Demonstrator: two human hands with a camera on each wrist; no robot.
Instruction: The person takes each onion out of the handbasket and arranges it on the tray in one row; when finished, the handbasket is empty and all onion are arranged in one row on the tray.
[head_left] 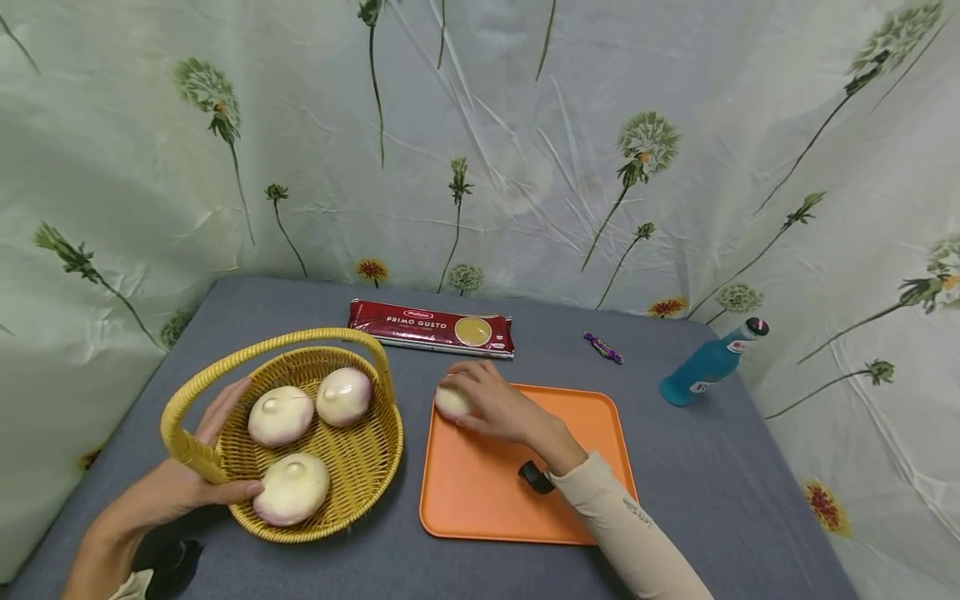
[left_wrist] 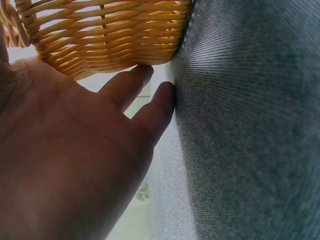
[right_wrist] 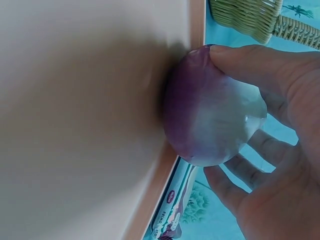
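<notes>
My right hand (head_left: 495,404) grips a white and purple turnip (head_left: 452,402) at the far left corner of the orange tray (head_left: 525,517). In the right wrist view the thumb and fingers curl round this turnip (right_wrist: 215,110), its purple side facing the tray. My left hand (head_left: 183,479) holds the yellow wicker basket (head_left: 393,454) at its left side, thumb over the rim beside the front turnip (head_left: 292,490). Two more turnips lie farther back in the basket. The left wrist view has the left fingers along the outside of the woven wall (left_wrist: 110,40), low by the grey cloth.
A red pasta pack (head_left: 431,327) lies behind the basket and tray. Farther right are a small purple wrapped candy (head_left: 603,347) and an upright blue bottle (head_left: 705,367). The basket's tall handle (head_left: 277,342) arches over its left and back. A flowered curtain (head_left: 510,167) hangs behind the table.
</notes>
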